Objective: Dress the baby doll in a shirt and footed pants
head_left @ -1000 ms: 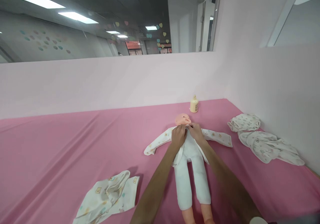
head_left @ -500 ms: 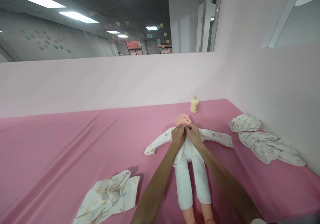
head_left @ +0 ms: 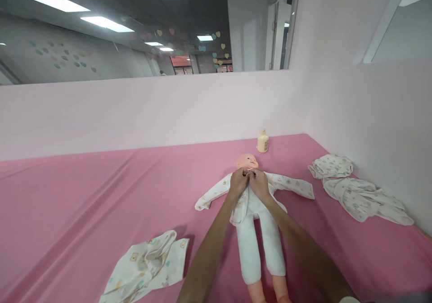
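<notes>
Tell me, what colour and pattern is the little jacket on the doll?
The jacket is white with small coloured prints; the head view shows them best on its sleeves.

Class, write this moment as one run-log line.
left hand: pinching shirt at neck | right hand: likewise | doll: lying on pink sheet | bottle: upright beyond doll

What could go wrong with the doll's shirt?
The left hand and right hand pinch the doll's shirt just below the head, so hard pulling might jerk it. The shirt is open lower down, so its sides could end up crooked. A bump might tip the bottle near the head.
</notes>
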A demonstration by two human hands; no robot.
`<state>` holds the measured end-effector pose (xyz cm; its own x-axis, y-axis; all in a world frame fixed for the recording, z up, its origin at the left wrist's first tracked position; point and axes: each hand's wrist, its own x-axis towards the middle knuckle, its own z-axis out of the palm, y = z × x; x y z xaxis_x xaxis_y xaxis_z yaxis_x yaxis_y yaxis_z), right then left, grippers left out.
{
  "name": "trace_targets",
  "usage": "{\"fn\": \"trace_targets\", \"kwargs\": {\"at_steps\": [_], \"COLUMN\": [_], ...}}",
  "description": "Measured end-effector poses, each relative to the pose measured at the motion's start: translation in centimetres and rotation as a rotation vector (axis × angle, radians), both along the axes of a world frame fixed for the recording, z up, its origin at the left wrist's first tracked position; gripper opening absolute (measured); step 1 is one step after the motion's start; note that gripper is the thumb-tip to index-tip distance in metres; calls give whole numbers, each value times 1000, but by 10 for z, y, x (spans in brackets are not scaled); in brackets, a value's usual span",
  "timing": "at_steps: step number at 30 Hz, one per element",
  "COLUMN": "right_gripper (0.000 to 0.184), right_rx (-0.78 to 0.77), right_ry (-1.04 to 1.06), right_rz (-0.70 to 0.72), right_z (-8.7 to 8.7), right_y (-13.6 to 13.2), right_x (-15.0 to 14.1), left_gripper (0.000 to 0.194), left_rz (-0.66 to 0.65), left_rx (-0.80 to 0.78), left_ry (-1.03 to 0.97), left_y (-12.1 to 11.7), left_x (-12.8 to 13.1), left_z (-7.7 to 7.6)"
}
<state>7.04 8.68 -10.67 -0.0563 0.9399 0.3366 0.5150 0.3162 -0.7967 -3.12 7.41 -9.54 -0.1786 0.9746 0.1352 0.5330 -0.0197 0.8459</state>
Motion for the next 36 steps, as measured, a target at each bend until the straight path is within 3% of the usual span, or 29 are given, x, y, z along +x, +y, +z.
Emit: {"fn": "trace_targets", "kwargs": {"at_steps": [4,7,15,22,36], "right_gripper": [29,29,29,27,27], "right_rx": [33,50,99,169,85], "right_ry": [-29,-58,-231,-384,-537], "right_rz": [15,54,37,26,45], "right_z": [-3,-4,-5,-7,-1], "right_y": [0,0,-2,-7,-13], "right_x": [-1,-1,0,-2,-3], "left_gripper": [16,15,22,24,25], "left_rz": [-193,-179,-93,-44,62], "left_rx": [-95,-145,-66,-56,-92], "left_ry": [-396,-478,-315,-204,172], "left_y": [-1,1,6,5,8], "left_x": [-12,-18,-12,-12,-12], "left_z": [2,0,-9,-5,0]}}
